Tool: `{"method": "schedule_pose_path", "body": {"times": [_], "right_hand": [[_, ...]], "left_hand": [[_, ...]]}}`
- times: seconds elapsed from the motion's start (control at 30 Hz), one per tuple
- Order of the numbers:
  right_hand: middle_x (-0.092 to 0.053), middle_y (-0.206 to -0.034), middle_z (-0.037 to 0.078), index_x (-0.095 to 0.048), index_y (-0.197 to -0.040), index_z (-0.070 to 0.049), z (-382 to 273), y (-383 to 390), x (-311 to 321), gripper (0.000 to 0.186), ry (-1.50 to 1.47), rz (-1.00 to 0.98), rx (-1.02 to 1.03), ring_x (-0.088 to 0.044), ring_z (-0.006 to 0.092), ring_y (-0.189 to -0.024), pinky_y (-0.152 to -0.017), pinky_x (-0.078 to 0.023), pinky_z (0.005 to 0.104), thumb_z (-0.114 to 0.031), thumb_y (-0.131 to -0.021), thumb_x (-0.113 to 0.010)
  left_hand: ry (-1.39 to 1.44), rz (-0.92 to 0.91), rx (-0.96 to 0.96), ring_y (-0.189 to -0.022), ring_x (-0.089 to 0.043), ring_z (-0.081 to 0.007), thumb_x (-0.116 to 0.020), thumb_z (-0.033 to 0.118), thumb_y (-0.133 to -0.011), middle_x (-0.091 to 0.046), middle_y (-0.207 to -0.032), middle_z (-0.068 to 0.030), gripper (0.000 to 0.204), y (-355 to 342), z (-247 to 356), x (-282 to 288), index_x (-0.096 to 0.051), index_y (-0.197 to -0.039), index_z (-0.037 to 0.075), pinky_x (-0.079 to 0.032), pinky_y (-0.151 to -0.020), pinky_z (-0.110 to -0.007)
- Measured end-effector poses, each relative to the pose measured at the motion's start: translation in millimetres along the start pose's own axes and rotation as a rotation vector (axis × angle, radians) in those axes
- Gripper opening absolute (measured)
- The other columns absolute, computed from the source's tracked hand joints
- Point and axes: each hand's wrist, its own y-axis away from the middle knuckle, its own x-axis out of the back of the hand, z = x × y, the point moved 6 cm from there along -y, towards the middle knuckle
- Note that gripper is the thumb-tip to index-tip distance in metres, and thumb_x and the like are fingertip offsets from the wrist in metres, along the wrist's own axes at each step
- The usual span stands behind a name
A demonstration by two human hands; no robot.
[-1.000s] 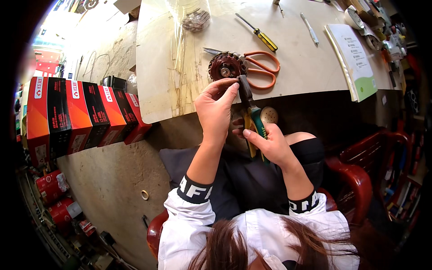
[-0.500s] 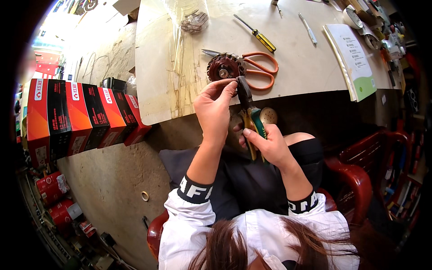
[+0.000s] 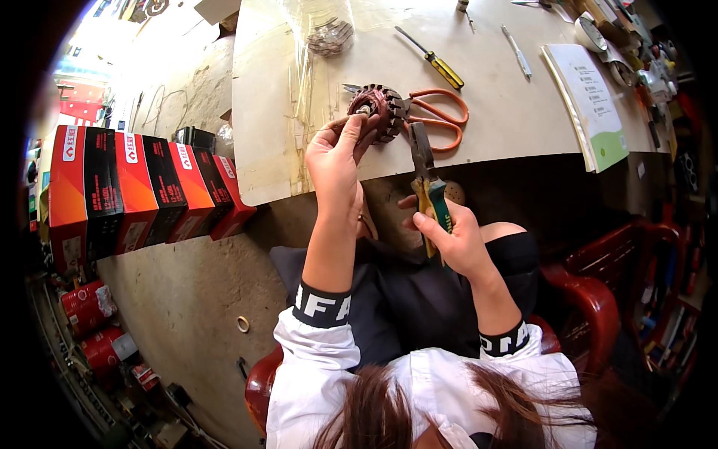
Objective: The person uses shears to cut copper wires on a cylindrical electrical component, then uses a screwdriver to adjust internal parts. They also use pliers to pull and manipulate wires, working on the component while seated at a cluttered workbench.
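Observation:
My left hand (image 3: 333, 157) grips a reddish-brown round, toothed part (image 3: 387, 116) with a metal centre, held tilted over the table (image 3: 269, 135) near its front edge. My right hand (image 3: 456, 232) is closed on pliers (image 3: 420, 153) with green and yellow handles, their dark jaws pointing up just right of and below the round part. Orange-handled scissors (image 3: 446, 144) lie on the table behind the part, which partly hides their blades. Whether the pliers' jaws are fully shut is unclear.
A yellow-handled screwdriver (image 3: 441, 67), a pen (image 3: 516, 49), a booklet (image 3: 583, 105) and a bagged stack of small pieces (image 3: 329, 36) lie on the table. Several red-and-black boxes (image 3: 134, 213) stand at left. A red chair (image 3: 587, 299) is at right, a tape ring (image 3: 243, 324) on the floor.
My left hand has moved left and slightly up, turning the round part to a tilt. The pliers in my right hand have shifted right, apart from my left fingers.

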Motion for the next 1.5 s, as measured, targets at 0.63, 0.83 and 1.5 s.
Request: {"method": "schedule_pose_path", "body": {"times": [0.63,0.83,1.5], "right_hand": [[-0.067,-0.1,0.001,-0.06,-0.126,0.001,4,-8,-13,0.036,-0.072,-0.069,-0.033,-0.052,0.0033,-0.079,-0.072,-0.043,0.0204,-0.017,-0.095,-0.058],[-0.066,-0.089,-0.003,-0.064,-0.122,-0.001,-2,-10,-14,0.032,-0.043,-0.087,-0.022,-0.048,0.0013,-0.071,-0.064,-0.039,0.0185,-0.019,-0.096,-0.057],[-0.069,-0.088,0.002,-0.063,-0.116,0.0,5,-2,-19,0.028,-0.22,-0.098,-0.098,-0.058,0.0036,-0.073,-0.064,-0.042,0.0177,-0.02,-0.098,-0.054]], "left_hand": [[-0.104,-0.054,-0.022,-0.088,-0.064,-0.0099,-0.067,0.003,-0.091,-0.071,-0.098,-0.0068,0.01,14,-5,-7,-0.069,-0.099,-0.003,-0.049,-0.084,-0.023],[-0.209,-0.062,-0.017,-0.083,-0.062,-0.0081,-0.069,0.004,-0.09,-0.071,-0.091,-0.0046,0.009,23,-6,-9,-0.07,-0.096,-0.002,-0.049,-0.078,-0.022],[-0.219,-0.061,-0.065,-0.082,-0.063,-0.0085,-0.07,0.003,-0.089,-0.071,-0.09,-0.005,0.009,23,-7,-10,-0.071,-0.096,-0.002,-0.05,-0.078,-0.022]]}}
